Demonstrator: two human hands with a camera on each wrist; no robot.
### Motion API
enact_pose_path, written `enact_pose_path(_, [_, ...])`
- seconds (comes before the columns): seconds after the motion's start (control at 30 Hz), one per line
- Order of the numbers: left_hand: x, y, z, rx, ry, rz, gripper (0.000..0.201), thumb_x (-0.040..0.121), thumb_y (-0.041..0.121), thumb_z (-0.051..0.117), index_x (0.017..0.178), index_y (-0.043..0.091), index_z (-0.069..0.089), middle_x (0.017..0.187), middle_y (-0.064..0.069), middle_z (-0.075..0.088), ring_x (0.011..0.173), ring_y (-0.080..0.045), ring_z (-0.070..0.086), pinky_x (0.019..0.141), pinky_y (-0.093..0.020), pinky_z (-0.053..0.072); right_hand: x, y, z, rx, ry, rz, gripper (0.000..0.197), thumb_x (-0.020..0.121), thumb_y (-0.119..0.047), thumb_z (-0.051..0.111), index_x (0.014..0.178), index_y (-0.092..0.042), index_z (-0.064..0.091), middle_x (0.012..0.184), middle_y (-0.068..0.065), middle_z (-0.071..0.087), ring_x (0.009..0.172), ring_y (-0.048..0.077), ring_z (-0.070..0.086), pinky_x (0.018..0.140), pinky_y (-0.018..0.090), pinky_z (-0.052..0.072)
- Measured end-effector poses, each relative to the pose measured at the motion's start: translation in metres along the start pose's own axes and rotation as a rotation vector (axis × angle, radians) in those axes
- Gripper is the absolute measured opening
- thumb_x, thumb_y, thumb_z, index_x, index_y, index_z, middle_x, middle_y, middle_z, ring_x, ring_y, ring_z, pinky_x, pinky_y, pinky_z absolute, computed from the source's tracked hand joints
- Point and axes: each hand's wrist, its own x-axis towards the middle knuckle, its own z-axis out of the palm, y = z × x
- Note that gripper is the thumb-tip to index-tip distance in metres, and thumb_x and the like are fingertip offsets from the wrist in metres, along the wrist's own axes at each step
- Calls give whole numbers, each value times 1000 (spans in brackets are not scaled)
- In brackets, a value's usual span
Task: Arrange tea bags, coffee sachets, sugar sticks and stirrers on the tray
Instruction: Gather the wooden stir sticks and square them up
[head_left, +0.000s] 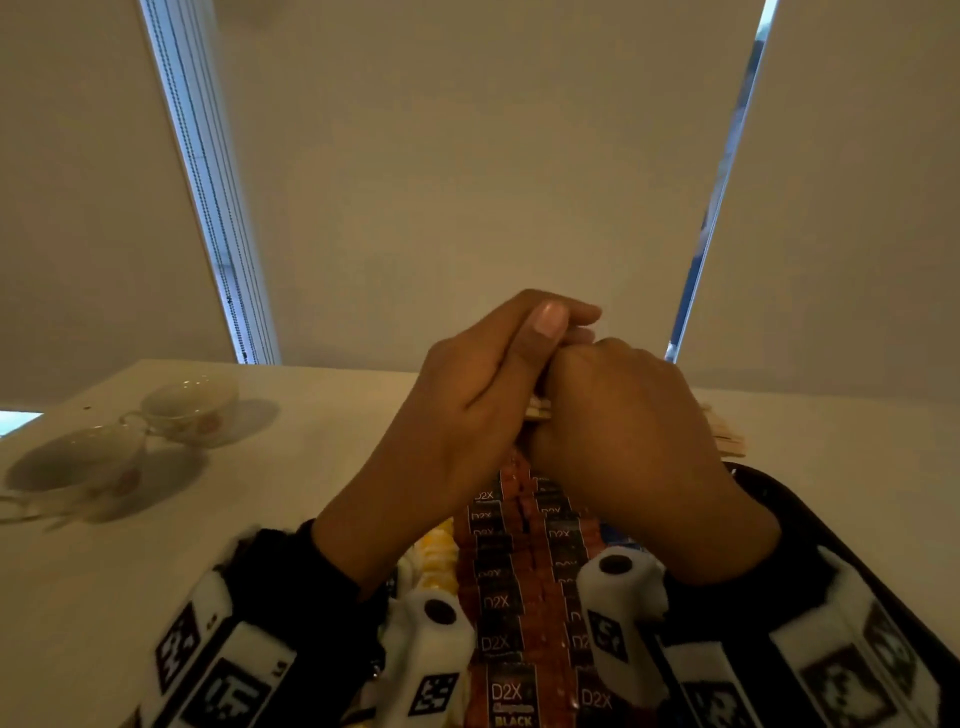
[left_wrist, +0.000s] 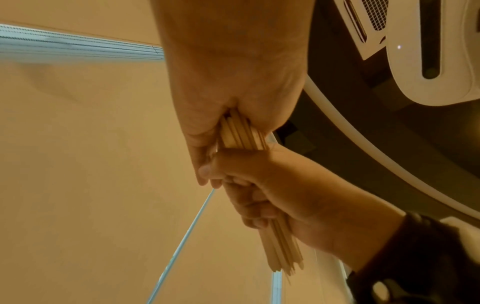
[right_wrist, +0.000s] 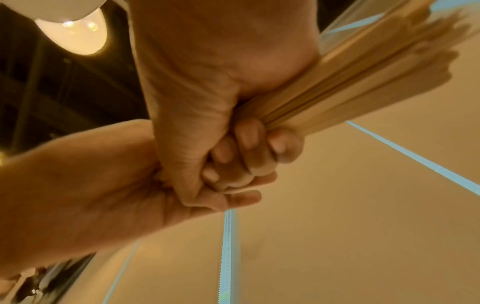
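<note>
Both hands meet above the far end of the black tray (head_left: 836, 525) and grip one bundle of wooden stirrers (head_left: 538, 413). My left hand (head_left: 566, 322) closes round the bundle's left end, thumb on top. My right hand (head_left: 623, 410) is fisted round its middle, and the loose stirrer ends (head_left: 727, 441) stick out to the right. In the left wrist view the stirrers (left_wrist: 244, 133) run from the left palm into the right fist (left_wrist: 272, 185). In the right wrist view the stirrers (right_wrist: 363, 72) fan out past the curled fingers (right_wrist: 259, 148). Rows of D2X coffee sachets (head_left: 498, 597) fill the tray below.
Yellow-and-white sachets (head_left: 436, 558) lie left of the coffee rows. Two white teacups (head_left: 187, 410) (head_left: 78, 467) stand on the white table (head_left: 322, 426) at the far left. Closed roller blinds (head_left: 467, 182) hang behind the table's far edge.
</note>
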Motion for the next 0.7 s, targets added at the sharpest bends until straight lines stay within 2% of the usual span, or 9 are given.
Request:
enact_pose_path(0.07, [2,0,-2,4,16,36,35,99,27,31,116,17,61,104,6,70,99,-2,65,79,-13,49,1,-3,2,28,152,-89,19,83,-27,56,72,-13,61,58,-9,35,51,15,45,60,35,46])
enact_pose_path(0.13, [1,1,-2,15,30,63,32,100,21,31,118,16,58,105,3,70,101,-4,65,80,-18,52,4,-5,3,12,153,-90,22,82,-25,57,62,-18,50,53,-13,21,48,8,31,56,28,38])
enact_pose_path(0.2, [1,3,-1,2,34,95,31,101,16,30,120,15,55,107,1,70,104,-6,65,84,-21,52,6,0,10,25,143,-103,22,85,-25,54,65,-19,48,54,-9,25,48,5,25,55,26,33])
enact_pose_path(0.27, [3,8,-4,-33,13,93,30,100,17,31,121,16,53,111,0,69,107,-5,63,86,-21,51,6,4,14,122,117,-76,24,86,-32,51,66,-18,52,55,-6,36,50,8,34,61,29,40])
enact_pose_path(0.37, [10,7,-10,-185,-6,-33,37,93,46,43,122,24,52,117,5,65,112,-4,59,96,-29,48,7,3,14,512,269,28,33,85,-36,52,55,-25,48,49,-9,45,45,8,43,54,26,44])
enact_pose_path(0.43, [14,-3,-16,-163,-46,-98,69,71,77,52,124,33,49,124,10,60,118,-3,55,101,-33,44,8,7,12,826,425,116,40,89,-22,55,51,-23,44,43,-6,43,40,7,38,46,17,38])
enact_pose_path(0.5, [12,-11,-19,-35,-245,-131,86,54,88,53,127,43,39,130,16,53,123,0,49,100,-28,43,5,11,5,1106,569,146,39,90,-13,56,53,-16,45,44,-4,39,40,12,36,42,21,35])
enact_pose_path(0.6, [2,-12,-12,117,-586,-264,74,56,70,70,119,48,40,116,23,61,110,5,56,99,-32,47,0,9,0,1522,587,167,47,90,-12,54,46,-19,39,39,-5,33,33,10,27,39,19,28])
enact_pose_path(0.7, [-3,-12,0,182,-587,-264,46,67,56,67,104,32,54,95,3,68,84,-14,66,79,-44,55,3,7,0,1743,551,201,48,92,-14,52,47,-17,35,37,-6,29,30,8,22,38,18,24])
